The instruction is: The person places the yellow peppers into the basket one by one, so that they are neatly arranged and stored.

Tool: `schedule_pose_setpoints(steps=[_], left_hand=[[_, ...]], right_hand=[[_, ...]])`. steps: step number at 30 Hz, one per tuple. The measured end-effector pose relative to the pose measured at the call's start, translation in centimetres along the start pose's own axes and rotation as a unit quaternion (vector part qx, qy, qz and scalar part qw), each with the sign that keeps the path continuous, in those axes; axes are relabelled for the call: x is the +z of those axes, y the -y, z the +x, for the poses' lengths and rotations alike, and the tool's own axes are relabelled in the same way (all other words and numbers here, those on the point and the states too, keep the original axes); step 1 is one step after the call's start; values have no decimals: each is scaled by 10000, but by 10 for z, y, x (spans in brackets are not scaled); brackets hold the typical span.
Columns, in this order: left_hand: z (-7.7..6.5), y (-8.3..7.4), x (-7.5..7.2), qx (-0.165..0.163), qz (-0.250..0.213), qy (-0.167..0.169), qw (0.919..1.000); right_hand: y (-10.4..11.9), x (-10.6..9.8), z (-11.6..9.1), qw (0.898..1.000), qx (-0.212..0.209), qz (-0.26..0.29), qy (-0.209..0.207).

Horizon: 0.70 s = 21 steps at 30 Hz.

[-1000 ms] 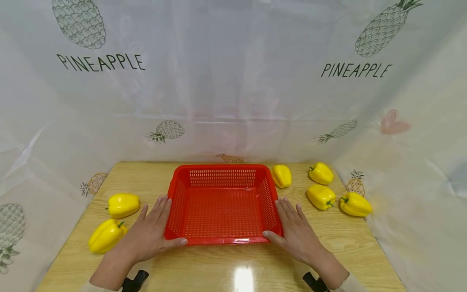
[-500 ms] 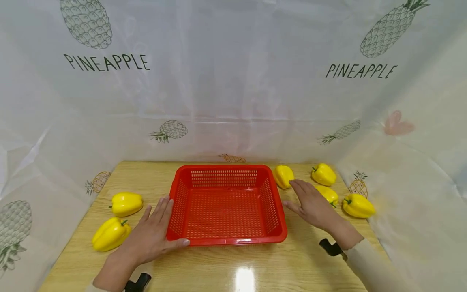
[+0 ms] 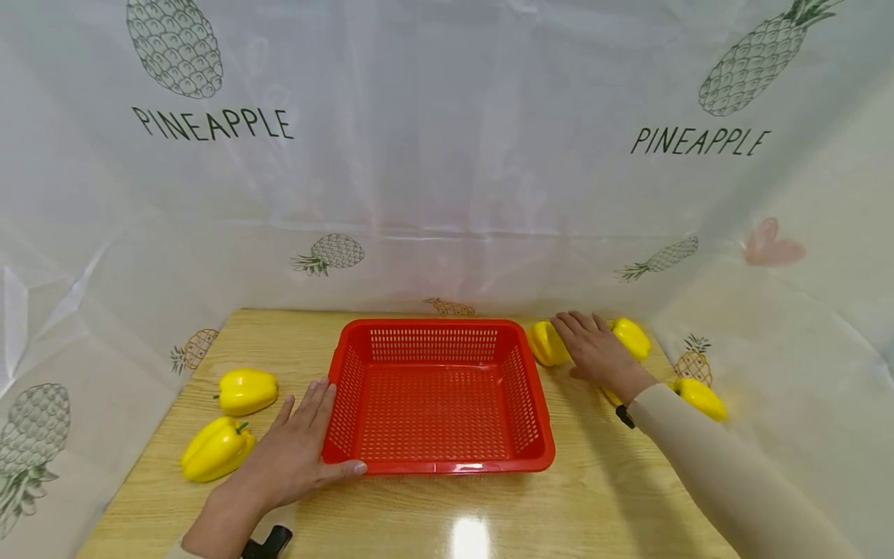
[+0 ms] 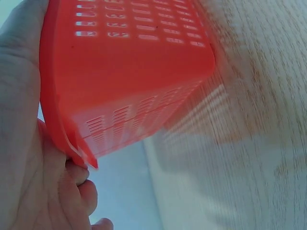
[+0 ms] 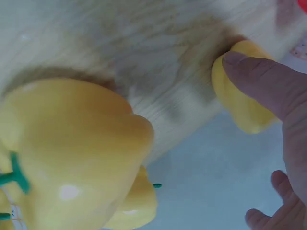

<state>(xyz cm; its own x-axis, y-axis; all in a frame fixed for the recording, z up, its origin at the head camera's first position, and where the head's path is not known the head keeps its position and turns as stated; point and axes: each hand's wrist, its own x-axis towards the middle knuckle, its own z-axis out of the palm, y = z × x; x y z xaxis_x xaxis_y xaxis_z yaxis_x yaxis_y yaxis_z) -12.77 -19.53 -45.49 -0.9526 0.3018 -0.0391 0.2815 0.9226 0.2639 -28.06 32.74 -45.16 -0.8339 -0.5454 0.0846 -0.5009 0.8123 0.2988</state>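
A red perforated plastic basket (image 3: 447, 467) stands on the wooden table, with nothing inside. My left hand (image 3: 289, 450) rests along its left side, fingers straight and thumb on the front rim; the left wrist view shows the hand against the basket's rim (image 4: 53, 96). Past the right side, my right hand (image 3: 597, 349) reaches over the table with extended fingers, fingertips overlapping a yellow bell pepper (image 3: 546, 344). In the right wrist view the thumb overlaps that pepper (image 5: 252, 115), while a larger-looking pepper (image 5: 72, 143) sits near the camera. My right forearm partly hides another pepper.
Two yellow bell peppers, one farther back (image 3: 247, 390) and one nearer (image 3: 216, 450), lie left of the basket. Over on the right are a back pepper (image 3: 632, 339) and one by the table edge (image 3: 701, 398). A pineapple-print sheet (image 3: 447, 194) hangs around the table.
My right hand has left the basket's right rim and moved right and forward to the far pepper beside the basket. The left hand has stayed on the basket.
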Motion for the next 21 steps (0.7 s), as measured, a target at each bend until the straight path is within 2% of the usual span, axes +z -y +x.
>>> schedule_pose_setpoints(steps=[3, 7, 21], left_hand=[[0, 0, 1, -7, 1, -11, 10000], [0, 1, 2, 27, -25, -68, 10000], [-1, 0, 2, 15, -64, -73, 10000]], right_hand=[[-1, 6, 12, 9994, -167, -305, 63], [0, 12, 24, 9985, -295, -436, 172], [0, 21, 35, 9969, -255, -661, 333]])
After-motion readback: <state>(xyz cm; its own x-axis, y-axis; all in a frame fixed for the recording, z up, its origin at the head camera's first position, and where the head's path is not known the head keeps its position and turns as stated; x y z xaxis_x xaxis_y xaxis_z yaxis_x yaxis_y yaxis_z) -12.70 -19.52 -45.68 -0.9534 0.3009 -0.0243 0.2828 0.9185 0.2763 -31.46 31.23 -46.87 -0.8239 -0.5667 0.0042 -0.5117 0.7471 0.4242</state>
